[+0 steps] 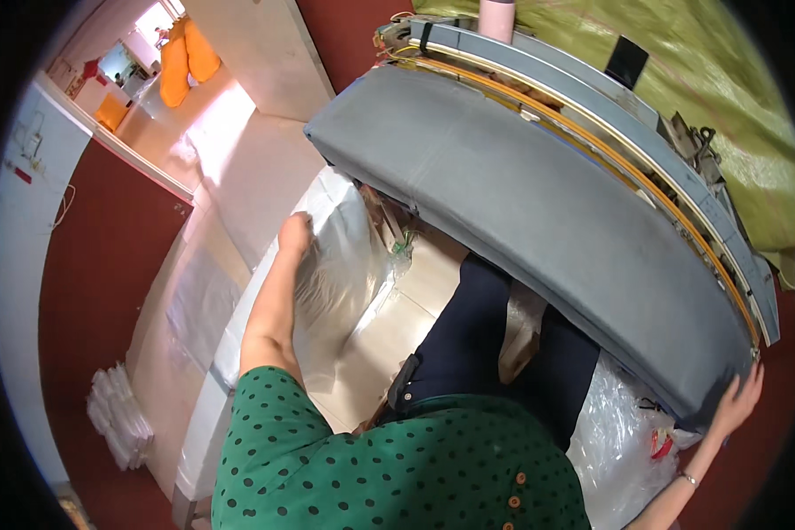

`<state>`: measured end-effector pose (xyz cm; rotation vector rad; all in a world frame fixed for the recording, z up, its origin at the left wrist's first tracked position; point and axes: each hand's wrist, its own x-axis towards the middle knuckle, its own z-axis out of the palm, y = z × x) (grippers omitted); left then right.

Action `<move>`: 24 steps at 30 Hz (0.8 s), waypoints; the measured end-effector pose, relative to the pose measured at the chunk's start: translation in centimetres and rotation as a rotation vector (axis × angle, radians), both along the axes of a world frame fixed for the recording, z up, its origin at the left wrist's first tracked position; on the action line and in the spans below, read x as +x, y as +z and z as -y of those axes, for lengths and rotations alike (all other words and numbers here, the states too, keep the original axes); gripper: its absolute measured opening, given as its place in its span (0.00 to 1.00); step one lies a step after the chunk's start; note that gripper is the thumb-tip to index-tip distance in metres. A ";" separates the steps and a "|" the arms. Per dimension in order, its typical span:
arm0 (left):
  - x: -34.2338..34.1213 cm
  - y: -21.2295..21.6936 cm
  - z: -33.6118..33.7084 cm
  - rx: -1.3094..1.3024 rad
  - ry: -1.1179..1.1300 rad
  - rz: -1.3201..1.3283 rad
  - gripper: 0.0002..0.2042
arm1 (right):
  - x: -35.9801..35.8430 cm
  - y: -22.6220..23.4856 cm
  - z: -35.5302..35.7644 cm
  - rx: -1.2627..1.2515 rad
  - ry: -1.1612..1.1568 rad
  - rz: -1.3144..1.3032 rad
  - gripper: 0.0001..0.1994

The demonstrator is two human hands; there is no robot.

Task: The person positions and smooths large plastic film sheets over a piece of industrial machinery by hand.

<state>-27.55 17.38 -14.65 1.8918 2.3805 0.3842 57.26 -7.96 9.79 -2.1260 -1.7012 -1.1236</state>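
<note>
My left hand reaches forward, its fingers curled on a crumpled clear plastic sheet that lies over white packages. My right hand is stretched out to the right, fingers spread flat against the near end of a long grey padded board. That board lies across in front of me on grey panels with a yellow edge. Below are my green dotted shirt and dark trousers.
A white slab-like surface runs along the left above a dark red floor. A pile of clear bags lies on that floor. More clear plastic bulges at my right. A green tarp covers the top right; orange cloth hangs far off.
</note>
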 end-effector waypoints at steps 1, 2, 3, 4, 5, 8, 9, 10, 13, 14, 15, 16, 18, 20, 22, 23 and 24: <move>0.0 -0.1 1.0 0.002 0.007 0.008 0.08 | -1.8 -0.2 -2.7 -0.009 0.101 -0.017 0.17; -0.1 0.6 2.6 0.040 0.051 -0.015 0.06 | -4.6 0.2 -5.4 -0.033 0.152 0.047 0.17; -0.5 1.3 4.3 0.077 0.098 -0.042 0.05 | -7.3 0.4 -7.4 -0.047 0.207 -0.009 0.17; -0.6 1.5 5.1 0.078 0.100 -0.041 0.05 | -8.9 0.4 -8.6 -0.057 0.230 -0.026 0.15; -0.9 1.7 5.9 0.062 0.074 -0.090 0.05 | -10.4 0.4 -9.6 -0.058 0.255 -0.057 0.15; -2.7 3.1 7.8 0.028 0.089 -0.164 0.05 | -15.0 0.2 -13.1 -0.055 0.426 -0.182 0.12; -3.0 3.1 7.2 -0.010 0.123 -0.170 0.05 | -16.0 0.0 -13.8 -0.059 0.454 -0.206 0.11; -3.0 3.0 6.4 -0.048 0.157 -0.176 0.05 | -16.9 -0.2 -14.4 -0.063 0.481 -0.229 0.11; 1.5 4.6 1.8 0.107 -0.014 -0.102 0.06 | -20.4 -0.6 -16.2 -0.097 0.567 -0.293 0.09; 2.5 4.2 0.4 0.215 -0.102 -0.048 0.10 | -21.6 -0.7 -16.8 -0.108 0.597 -0.303 0.09; 2.9 3.0 -1.0 0.329 -0.186 -0.028 0.15 | -22.8 -0.7 -17.3 -0.121 0.635 -0.310 0.09; 3.4 2.6 -2.1 0.261 -0.212 -0.079 0.18 | -23.5 -0.8 -17.6 -0.132 0.663 -0.315 0.09; 4.5 1.6 -3.4 0.294 -0.212 0.000 0.13 | -23.8 -1.2 -17.8 -0.138 0.658 -0.309 0.08; 4.1 2.0 -2.8 0.151 -0.160 -0.038 0.10 | -23.6 -1.4 -17.6 -0.180 0.632 -0.342 0.07; 2.9 2.2 -0.9 0.076 -0.100 -0.087 0.05 | -23.0 -1.5 -16.9 -0.177 0.616 -0.355 0.07; 1.5 1.8 0.7 0.141 -0.099 -0.093 0.04 | -22.3 -1.7 -16.5 -0.176 0.605 -0.373 0.07; -1.0 1.0 2.2 0.174 -0.035 -0.087 0.04 | -22.0 -1.7 -16.2 -0.171 0.599 -0.393 0.07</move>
